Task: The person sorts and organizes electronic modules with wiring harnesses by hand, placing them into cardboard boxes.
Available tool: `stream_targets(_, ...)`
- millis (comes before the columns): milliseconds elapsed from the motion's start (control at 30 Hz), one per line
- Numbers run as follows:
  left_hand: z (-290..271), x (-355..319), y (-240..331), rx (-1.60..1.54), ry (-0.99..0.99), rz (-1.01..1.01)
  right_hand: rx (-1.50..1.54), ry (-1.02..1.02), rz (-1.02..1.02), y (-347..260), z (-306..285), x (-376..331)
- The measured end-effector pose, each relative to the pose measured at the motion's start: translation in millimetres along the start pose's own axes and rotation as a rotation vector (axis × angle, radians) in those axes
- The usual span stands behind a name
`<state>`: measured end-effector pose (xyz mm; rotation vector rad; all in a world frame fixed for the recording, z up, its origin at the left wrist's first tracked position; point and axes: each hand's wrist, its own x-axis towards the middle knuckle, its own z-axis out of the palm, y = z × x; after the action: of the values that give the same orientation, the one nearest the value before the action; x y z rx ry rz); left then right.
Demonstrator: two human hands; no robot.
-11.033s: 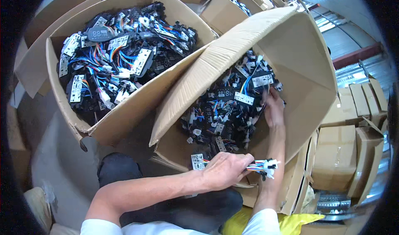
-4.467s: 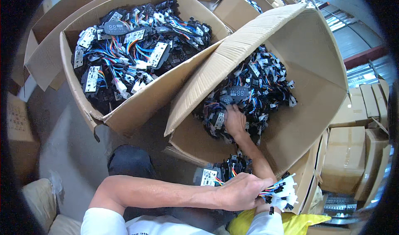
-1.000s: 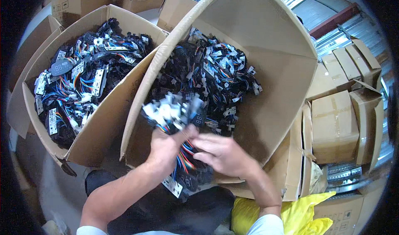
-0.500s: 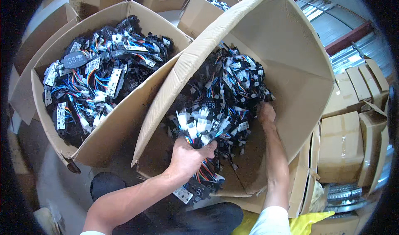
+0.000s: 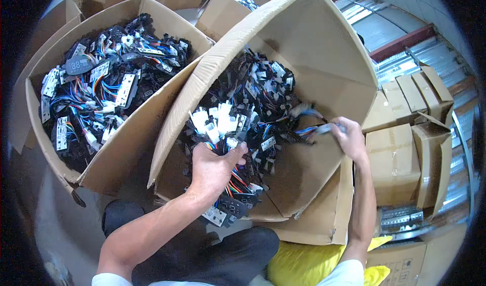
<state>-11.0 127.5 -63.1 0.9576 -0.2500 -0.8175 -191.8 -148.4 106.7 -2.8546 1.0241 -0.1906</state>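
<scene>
My left hand [image 5: 212,165] is closed around a thick bundle of wired circuit boards [image 5: 216,123]. Their white plug connectors fan out above my fist, and the coloured wires and black display boards hang below it. My right hand [image 5: 351,138] pinches the end of a wire lead [image 5: 315,130] near the right wall of the tilted cardboard box [image 5: 331,63]. Its blue and dark wires stretch leftward to the tangled pile of boards and leads [image 5: 253,81] inside that box. Whatever board is on its far end is lost among the pile.
Left of the tilted box stands another open carton [image 5: 114,172], heaped with similar wired boards [image 5: 104,91]. Closed cartons [image 5: 390,159] are stacked at the right. A yellow plastic bag [image 5: 304,263] lies by my legs, and a further box [image 5: 217,20] stands behind.
My right hand has drawn back from the pile, toward the right and me, with a wire lead in its fingers. The left hand keeps its bundle. The whole view has shifted slightly.
</scene>
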Motion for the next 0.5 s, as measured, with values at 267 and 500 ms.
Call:
stream_targets(267, 0, -9, -7, 0.320, -0.064, 0.259, 0.150, -0.342, -0.623, -119, 56, -62)
stream_targets(500, -8, 1, -10, 0.420, -0.241, 0.092, 0.457, -0.177, -0.431, -140, 76, -51)
